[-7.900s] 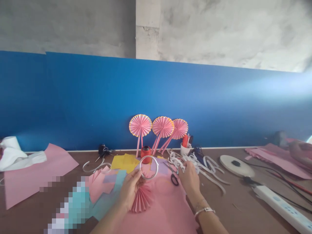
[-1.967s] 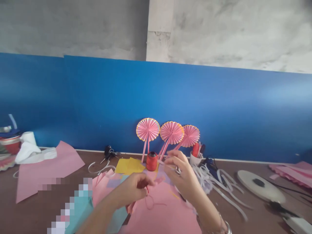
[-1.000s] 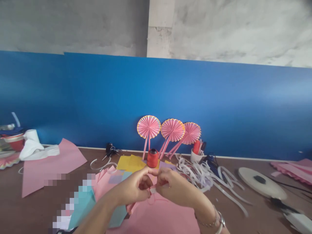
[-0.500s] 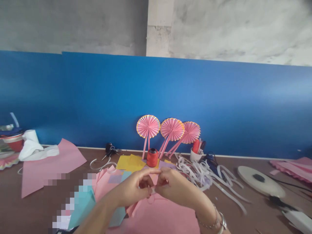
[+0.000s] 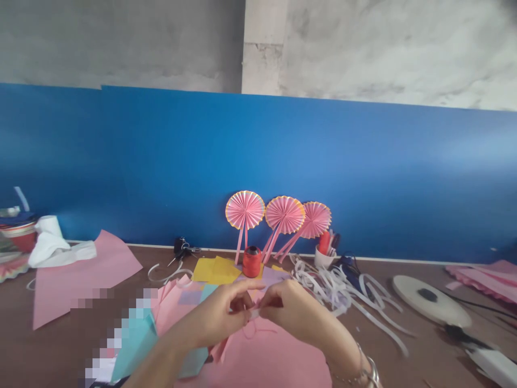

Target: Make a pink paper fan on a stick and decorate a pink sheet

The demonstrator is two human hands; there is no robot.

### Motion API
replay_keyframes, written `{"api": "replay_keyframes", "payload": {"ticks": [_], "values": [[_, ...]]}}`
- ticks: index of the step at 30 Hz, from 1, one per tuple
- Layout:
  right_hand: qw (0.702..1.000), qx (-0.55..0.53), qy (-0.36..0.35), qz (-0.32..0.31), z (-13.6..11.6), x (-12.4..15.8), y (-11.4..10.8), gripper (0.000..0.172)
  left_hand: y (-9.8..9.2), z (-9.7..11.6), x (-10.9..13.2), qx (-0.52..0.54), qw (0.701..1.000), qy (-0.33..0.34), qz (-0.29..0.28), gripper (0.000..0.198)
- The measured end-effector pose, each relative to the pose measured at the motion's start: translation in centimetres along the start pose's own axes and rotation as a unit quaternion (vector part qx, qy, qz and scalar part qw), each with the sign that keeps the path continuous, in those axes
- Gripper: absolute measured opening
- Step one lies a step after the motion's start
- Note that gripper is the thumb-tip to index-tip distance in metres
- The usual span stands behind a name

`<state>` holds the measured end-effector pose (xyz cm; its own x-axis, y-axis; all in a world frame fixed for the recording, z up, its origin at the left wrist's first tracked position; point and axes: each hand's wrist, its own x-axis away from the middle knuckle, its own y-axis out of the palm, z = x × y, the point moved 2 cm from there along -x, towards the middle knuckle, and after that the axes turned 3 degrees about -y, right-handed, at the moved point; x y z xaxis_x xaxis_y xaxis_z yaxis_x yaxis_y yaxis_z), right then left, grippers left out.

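Observation:
My left hand [image 5: 220, 315] and my right hand [image 5: 291, 309] meet fingertip to fingertip above a pink paper sheet [image 5: 274, 361]. Both pinch a small pale strip [image 5: 254, 312] held between them. A thin red thread [image 5: 250, 330] hangs below the fingers. A folded pink paper fan [image 5: 220, 347] lies under my left hand, mostly hidden. A bracelet shows on my right wrist.
Three pink paper fans [image 5: 283, 215] lean on the blue wall. A red thread spool [image 5: 251, 261], yellow paper [image 5: 214, 269], white paper strips [image 5: 343, 285], a cup of pens [image 5: 323, 253], a white disc [image 5: 430, 299], a power strip [image 5: 490, 364] and pink sheets [image 5: 76, 275] lie on the brown table.
Earlier my left hand held a tape ring; that is gone. My hands came together about a second ago and stay pinched on the strip, shifting only slightly.

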<state>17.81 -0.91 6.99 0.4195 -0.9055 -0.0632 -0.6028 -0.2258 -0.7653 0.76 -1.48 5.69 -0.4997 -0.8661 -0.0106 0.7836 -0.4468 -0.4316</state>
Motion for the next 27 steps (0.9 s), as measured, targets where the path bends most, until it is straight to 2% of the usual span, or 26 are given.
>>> {"api": "replay_keyframes", "payload": {"ticks": [9, 14, 19, 27], "values": [[0.999, 0.006, -0.006, 0.044, -0.2, -0.2, 0.4, 0.016, -0.6, 0.4, 0.2, -0.012, 0.999, -0.009, 0.029, 0.048], [0.996, -0.050, -0.041, 0.055, 0.0, -0.2, 0.0, 0.046, -0.6, 0.3, 0.4, 0.001, 1.000, -0.006, 0.031, 0.051], [0.996, -0.057, -0.048, 0.048, 0.3, -0.2, -0.6, 0.028, -0.7, 0.4, 0.5, 0.013, 0.999, 0.001, 0.030, 0.055], [0.995, -0.040, -0.047, 0.072, 0.1, -0.1, -0.7, 0.020, -0.7, 1.0, 0.9, -0.009, 0.999, 0.004, 0.031, 0.057]]}}
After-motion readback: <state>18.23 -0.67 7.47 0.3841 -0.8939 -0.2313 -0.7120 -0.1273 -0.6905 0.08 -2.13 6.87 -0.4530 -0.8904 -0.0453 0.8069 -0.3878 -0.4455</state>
